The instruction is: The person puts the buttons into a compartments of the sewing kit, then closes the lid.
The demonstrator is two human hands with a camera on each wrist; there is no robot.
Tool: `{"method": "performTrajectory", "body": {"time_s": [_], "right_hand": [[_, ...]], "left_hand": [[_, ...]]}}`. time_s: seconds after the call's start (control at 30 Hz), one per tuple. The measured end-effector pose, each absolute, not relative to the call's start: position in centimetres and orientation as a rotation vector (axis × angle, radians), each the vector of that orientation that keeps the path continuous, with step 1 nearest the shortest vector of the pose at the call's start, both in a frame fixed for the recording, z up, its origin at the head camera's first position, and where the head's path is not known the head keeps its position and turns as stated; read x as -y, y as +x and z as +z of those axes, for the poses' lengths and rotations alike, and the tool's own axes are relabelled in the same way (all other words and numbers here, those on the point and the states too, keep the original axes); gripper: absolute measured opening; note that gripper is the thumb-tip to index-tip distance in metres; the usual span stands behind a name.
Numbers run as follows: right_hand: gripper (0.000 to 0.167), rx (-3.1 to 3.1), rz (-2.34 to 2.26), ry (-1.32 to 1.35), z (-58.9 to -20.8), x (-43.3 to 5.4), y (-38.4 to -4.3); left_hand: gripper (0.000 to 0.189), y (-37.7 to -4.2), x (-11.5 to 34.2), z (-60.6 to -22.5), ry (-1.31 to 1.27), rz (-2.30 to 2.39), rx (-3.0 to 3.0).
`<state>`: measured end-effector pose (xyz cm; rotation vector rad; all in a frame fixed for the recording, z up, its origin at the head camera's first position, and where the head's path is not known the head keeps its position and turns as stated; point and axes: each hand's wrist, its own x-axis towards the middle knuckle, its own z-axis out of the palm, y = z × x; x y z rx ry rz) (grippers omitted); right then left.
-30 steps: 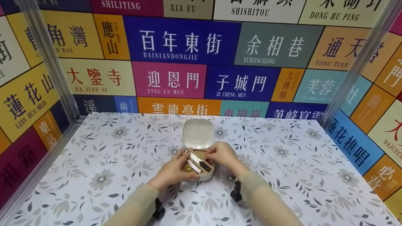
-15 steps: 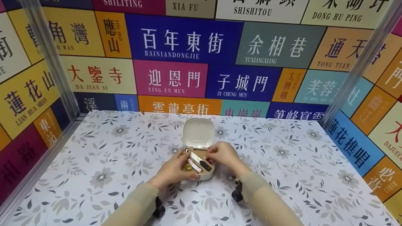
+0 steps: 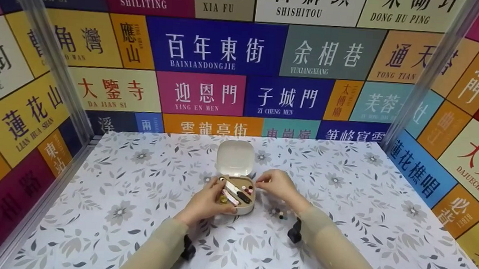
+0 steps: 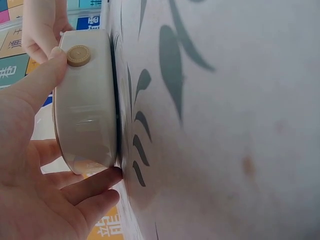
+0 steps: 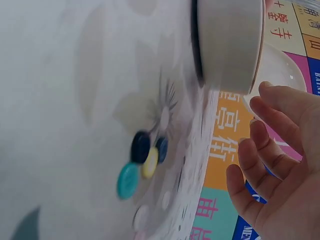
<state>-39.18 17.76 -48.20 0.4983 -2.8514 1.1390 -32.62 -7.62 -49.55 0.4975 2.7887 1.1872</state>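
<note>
A small cream sewing box (image 3: 245, 210) sits on the table with its rounded lid (image 3: 235, 158) raised. My left hand (image 3: 205, 201) grips its left side, thumb at the round tan clasp (image 4: 78, 55) and fingers round the far wall. Inside lie a white tool with a black end (image 3: 234, 189), a pink-and-white tool (image 3: 230, 198), a yellow round piece (image 3: 223, 199) and, in the right compartment, small buttons (image 3: 247, 189). Just off the box's right rim is my right hand (image 3: 280, 186); in the right wrist view its fingers are loosely bent, with nothing visible between them.
Several loose buttons, including a teal button (image 5: 128, 180) and a dark blue button (image 5: 140, 147), lie on the table to the right of the box. The floral tabletop (image 3: 136, 229) meets sign-covered panels (image 3: 212, 45) behind and at both sides.
My right hand has drawn back to the right from over the box, uncovering the buttons in the right compartment and those on the table. My left hand keeps its grip.
</note>
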Motion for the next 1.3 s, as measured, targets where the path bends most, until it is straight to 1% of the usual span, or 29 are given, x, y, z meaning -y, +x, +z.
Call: {"method": "performTrajectory", "body": {"time_s": [0.17,0.37,0.77,0.87,1.1,1.3], "right_hand": [[0.013,2.862,1.151,0.457,-48.2,-19.3,-39.1],[0.013,2.857,1.127,0.463,-48.2,-20.8,-38.9],[0.012,2.937,1.202,0.284,-48.8,-23.1,-38.0],[0.012,2.933,1.19,0.302,-49.2,-23.8,-37.7],[0.016,2.924,1.2,0.377,-49.8,-25.5,-37.2],[0.018,2.933,1.212,0.434,-50.0,-26.8,-36.8]], "left_hand": [[0.102,-32.8,7.7,-49.4,0.51,1.195,-2.783],[0.104,-32.7,7.8,-49.2,0.454,1.2,-2.759],[0.102,-32.6,7.7,-49.2,0.419,1.174,-2.76],[0.103,-32.6,7.6,-49.3,0.419,1.176,-2.76],[0.1,-32.5,7.7,-49.6,0.51,1.16,-2.806],[0.102,-32.4,7.6,-49.5,0.481,1.177,-2.787]]}}
